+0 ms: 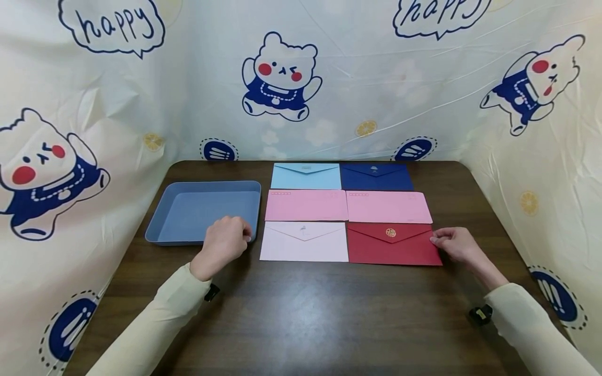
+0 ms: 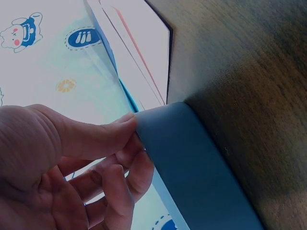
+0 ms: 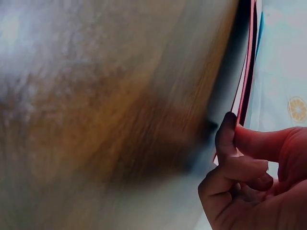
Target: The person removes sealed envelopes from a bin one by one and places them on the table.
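Observation:
With thumb and fingers, my left hand (image 1: 224, 241) pinches the front right corner of a blue tray (image 1: 183, 186); the left wrist view shows the thumb at the tray's rim (image 2: 182, 158). On the right, the thumb and index finger of my right hand (image 1: 457, 243) pinch the right edge of a red envelope (image 1: 390, 253) with a gold emblem. In the right wrist view that edge (image 3: 248, 81) looks slightly raised. Left of the red envelope lies a white envelope (image 1: 303, 250) with a pointed flap.
Behind these lie two pink envelopes (image 1: 305, 206) (image 1: 389, 208), then a light blue envelope (image 1: 305, 181) and a dark blue envelope (image 1: 376, 182). All rest on a dark wooden table (image 1: 301, 318). A bear-printed curtain (image 1: 357, 99) hangs behind and along both sides.

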Motion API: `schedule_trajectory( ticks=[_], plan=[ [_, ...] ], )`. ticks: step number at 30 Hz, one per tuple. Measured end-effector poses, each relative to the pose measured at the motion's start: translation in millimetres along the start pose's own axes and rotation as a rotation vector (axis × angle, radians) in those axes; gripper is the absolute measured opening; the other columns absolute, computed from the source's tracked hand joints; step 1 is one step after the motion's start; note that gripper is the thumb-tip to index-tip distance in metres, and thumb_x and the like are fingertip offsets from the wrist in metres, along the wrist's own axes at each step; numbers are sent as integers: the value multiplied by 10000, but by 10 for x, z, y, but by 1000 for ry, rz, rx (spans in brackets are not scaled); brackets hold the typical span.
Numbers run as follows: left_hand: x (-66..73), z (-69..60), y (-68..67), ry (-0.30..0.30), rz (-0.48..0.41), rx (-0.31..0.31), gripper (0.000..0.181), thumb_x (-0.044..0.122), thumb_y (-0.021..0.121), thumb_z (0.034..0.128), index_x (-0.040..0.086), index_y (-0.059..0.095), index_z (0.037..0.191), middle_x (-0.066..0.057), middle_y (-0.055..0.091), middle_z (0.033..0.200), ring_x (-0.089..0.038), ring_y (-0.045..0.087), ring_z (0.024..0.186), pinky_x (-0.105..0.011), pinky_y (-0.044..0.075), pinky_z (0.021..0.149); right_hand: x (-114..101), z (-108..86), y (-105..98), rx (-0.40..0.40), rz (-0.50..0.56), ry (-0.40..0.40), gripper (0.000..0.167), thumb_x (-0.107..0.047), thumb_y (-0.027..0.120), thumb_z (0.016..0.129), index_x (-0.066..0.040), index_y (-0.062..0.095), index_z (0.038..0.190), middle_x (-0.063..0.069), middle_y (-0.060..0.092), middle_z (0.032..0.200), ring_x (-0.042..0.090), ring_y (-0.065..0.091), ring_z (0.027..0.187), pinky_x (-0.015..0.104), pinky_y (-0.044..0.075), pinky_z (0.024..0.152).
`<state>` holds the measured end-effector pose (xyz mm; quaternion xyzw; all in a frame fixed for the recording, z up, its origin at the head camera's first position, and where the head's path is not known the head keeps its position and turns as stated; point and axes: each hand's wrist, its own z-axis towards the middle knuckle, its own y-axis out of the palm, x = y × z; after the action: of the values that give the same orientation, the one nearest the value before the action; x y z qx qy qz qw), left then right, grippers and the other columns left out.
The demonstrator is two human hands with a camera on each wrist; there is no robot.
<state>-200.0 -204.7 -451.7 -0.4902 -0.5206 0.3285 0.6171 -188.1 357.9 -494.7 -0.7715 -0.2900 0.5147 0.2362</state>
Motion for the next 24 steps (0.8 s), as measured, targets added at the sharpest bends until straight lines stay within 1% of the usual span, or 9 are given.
schedule_trajectory(
  ticks=[5,7,10,17,24],
  plan=[
    [10,0,-6,2,-1,-4,233,-35,689,918,119,772,764,4,635,698,-217,522,652,-365,449,533,-5,-3,15,44,-89,-46,319,-158,659,1030,126,693,1170,152,737,907,291,603,845,357,498,686],
    [14,-1,-9,2,-3,-7,226,-35,689,917,118,776,774,2,647,715,-217,528,656,-369,456,534,-15,-12,18,51,-106,-47,311,-176,668,1026,109,709,1143,123,732,880,283,599,824,360,496,679],
    [16,-1,-14,-2,-5,-9,217,-35,691,914,114,782,786,-8,662,734,-219,539,666,-376,468,542,-19,-18,23,61,-107,-50,305,-190,678,1021,97,718,1117,113,727,866,279,600,812,365,497,676],
    [8,5,-16,-6,-7,-8,193,-30,703,915,107,794,814,-26,692,778,-223,557,678,-385,490,554,-11,-2,54,126,-156,-99,268,-195,700,991,68,739,1025,71,710,793,259,600,745,363,487,637],
    [4,9,-16,-4,-8,-12,193,-29,703,916,107,799,819,-28,701,784,-220,564,679,-387,497,556,-19,-8,92,177,-182,-130,225,-176,713,971,47,741,956,50,680,729,244,581,682,359,466,594]
  ],
)
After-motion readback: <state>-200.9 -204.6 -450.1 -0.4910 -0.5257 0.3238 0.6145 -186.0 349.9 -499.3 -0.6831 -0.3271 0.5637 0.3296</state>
